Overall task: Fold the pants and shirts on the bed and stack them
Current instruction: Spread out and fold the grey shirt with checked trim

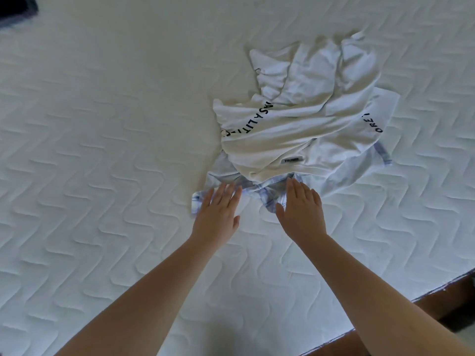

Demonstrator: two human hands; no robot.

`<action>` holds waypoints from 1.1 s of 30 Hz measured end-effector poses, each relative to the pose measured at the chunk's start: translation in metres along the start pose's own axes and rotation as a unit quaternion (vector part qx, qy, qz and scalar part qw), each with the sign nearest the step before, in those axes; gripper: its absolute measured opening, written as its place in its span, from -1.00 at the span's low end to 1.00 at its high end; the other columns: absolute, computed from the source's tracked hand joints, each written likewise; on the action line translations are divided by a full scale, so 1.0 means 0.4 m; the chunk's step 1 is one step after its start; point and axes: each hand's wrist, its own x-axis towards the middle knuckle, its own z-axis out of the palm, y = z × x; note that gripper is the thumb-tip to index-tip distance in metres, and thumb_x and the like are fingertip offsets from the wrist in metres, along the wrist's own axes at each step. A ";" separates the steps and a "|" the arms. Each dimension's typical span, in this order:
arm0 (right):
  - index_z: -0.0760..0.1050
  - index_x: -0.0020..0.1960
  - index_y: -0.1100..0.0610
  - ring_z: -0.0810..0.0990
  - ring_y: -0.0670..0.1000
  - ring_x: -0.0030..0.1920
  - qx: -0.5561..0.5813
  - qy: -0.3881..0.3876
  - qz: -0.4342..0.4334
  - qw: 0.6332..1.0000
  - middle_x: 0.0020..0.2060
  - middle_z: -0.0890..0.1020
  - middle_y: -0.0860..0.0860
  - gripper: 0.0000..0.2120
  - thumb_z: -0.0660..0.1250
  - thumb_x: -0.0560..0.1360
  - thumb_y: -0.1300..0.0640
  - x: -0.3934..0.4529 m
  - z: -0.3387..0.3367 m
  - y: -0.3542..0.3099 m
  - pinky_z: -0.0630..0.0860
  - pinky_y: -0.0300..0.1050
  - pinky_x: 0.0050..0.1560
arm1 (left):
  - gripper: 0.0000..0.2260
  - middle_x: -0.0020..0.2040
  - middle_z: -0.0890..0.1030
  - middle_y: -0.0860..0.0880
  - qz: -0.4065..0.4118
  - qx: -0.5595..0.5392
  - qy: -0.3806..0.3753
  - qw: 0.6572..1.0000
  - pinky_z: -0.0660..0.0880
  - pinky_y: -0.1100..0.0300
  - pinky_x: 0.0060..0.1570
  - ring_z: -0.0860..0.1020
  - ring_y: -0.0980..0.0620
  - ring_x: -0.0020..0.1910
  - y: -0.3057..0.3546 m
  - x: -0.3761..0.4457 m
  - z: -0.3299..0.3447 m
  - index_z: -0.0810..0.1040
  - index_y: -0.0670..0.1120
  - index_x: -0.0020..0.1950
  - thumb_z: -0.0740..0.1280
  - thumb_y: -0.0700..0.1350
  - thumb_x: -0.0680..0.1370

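Observation:
A crumpled white shirt (303,116) with dark curved lettering lies on top of a pale blue checked garment (267,199) on the white quilted mattress (102,150). Only the near edge and a right-hand strip of the checked garment show. My left hand (218,214) lies flat with straight fingers on the garment's near left corner. My right hand (300,209) lies flat beside it, fingertips at the white shirt's hem. Neither hand grips any cloth.
The mattress edge runs diagonally at the lower right, with a dark wooden frame (437,301) beyond it. A dark object (15,9) sits at the top left corner. Bare mattress stretches to the left of the clothes.

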 end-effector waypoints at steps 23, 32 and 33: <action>0.33 -0.18 0.10 0.43 0.03 -0.36 0.254 0.004 0.138 0.957 -0.40 0.42 -0.03 -0.80 0.10 0.62 0.23 0.008 0.093 0.036 0.29 -0.10 -0.31 | -0.70 -0.35 0.58 -0.03 -0.061 -0.132 0.131 0.981 0.37 0.24 -0.55 0.59 -0.06 -0.40 0.045 -0.019 0.024 0.62 -0.13 -0.15 0.53 -0.39 0.21; 0.38 -0.19 0.13 0.49 0.05 -0.36 0.379 0.029 0.163 0.910 -0.35 0.53 0.06 -0.76 0.11 0.65 0.15 -0.170 -0.056 0.103 0.30 -0.10 -0.42 | -0.78 0.03 0.61 -0.05 -0.164 -0.364 0.118 0.909 0.42 0.11 -0.06 0.56 -0.10 0.03 0.189 -0.113 -0.160 0.51 -0.10 0.20 0.12 -0.16 0.64; 0.41 -0.16 0.14 0.52 0.07 -0.32 0.389 0.033 0.163 0.906 -0.32 0.55 0.07 -0.77 0.11 0.65 0.15 -0.181 -0.084 0.106 0.34 -0.08 -0.38 | -0.80 -0.03 0.60 -0.02 -0.164 -0.389 0.120 0.898 0.41 0.13 -0.10 0.56 -0.09 0.00 0.204 -0.120 -0.192 0.51 -0.09 0.17 0.12 -0.16 0.66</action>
